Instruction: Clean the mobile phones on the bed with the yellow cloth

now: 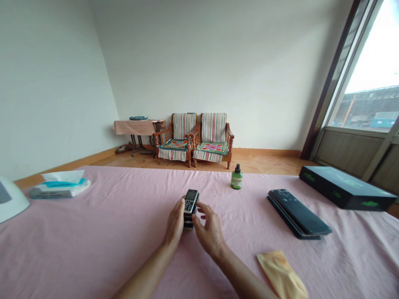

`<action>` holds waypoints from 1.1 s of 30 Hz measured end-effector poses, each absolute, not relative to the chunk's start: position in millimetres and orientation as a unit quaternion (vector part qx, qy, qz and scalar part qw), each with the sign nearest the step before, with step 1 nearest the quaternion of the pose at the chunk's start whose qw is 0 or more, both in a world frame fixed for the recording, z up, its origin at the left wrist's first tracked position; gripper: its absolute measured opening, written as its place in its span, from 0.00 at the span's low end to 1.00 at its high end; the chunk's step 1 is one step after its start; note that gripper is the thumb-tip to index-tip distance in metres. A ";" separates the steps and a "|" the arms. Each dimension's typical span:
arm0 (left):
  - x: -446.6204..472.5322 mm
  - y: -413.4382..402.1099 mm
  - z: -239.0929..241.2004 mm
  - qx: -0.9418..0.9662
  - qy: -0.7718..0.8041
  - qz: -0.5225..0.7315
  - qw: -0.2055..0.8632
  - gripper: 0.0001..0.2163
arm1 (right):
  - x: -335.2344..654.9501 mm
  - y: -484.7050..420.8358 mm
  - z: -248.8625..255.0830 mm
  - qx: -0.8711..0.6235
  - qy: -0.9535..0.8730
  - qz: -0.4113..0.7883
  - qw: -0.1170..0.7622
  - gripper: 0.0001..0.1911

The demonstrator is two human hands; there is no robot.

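A black and silver keypad mobile phone (190, 201) lies on top of a small stack of phones (188, 224) in the middle of the bed-like pink surface. Its small screen points away from me. My left hand (175, 222) is closed along the stack's left side, with its fingers pressed together and partly hidden. At the right side, my right hand (209, 227) is curled, its thumb and forefinger tips against the phones, a gap between them. Both hands hold the stack between them. How many phones lie underneath is hard to tell.
A green bottle (236, 179) stands beyond my right hand. Further right lie a stack of dark tablet-like devices (297, 212) and a black box (347, 187). A yellow cloth (283, 274) is near my right forearm; a tissue pack (60, 189) and a white object (12, 201) are left.
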State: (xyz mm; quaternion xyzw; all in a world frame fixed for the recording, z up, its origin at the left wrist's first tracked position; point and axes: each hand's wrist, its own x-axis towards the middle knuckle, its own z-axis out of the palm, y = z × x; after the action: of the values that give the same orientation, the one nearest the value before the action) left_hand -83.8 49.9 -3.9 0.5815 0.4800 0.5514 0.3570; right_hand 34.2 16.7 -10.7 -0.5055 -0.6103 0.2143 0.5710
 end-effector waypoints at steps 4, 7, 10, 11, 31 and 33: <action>-83.5 49.7 -5.9 0.584 0.498 0.569 0.298 0.25 | 38.5 13.0 -6.2 -0.509 -0.611 0.212 0.568 0.18; -83.2 44.0 -0.5 0.590 0.489 0.602 0.224 0.24 | 44.4 6.1 0.7 -0.512 -0.611 0.201 0.569 0.16; -82.0 32.0 9.5 0.664 0.408 0.621 0.078 0.21 | 57.7 -3.9 5.9 -0.502 -0.626 0.177 0.570 0.15; -81.1 27.1 12.4 0.699 0.369 0.613 0.018 0.21 | 65.5 -7.0 6.7 -0.502 -0.633 0.162 0.566 0.16; -48.5 -0.2 -2.8 0.908 0.236 0.347 0.009 0.08 | 326.4 -34.7 -24.5 -0.855 -0.454 -0.129 0.214 0.37; -48.7 0.6 -3.6 0.906 0.240 0.347 0.016 0.08 | 326.4 -33.2 -24.6 -0.852 -0.460 -0.137 0.209 0.36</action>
State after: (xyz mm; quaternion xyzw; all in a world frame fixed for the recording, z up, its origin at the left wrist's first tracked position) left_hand -48.7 0.6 -3.6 0.9064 0.2402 0.3470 0.0162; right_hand 326.4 -33.2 -24.6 -0.8520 -0.4600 -0.1371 0.2090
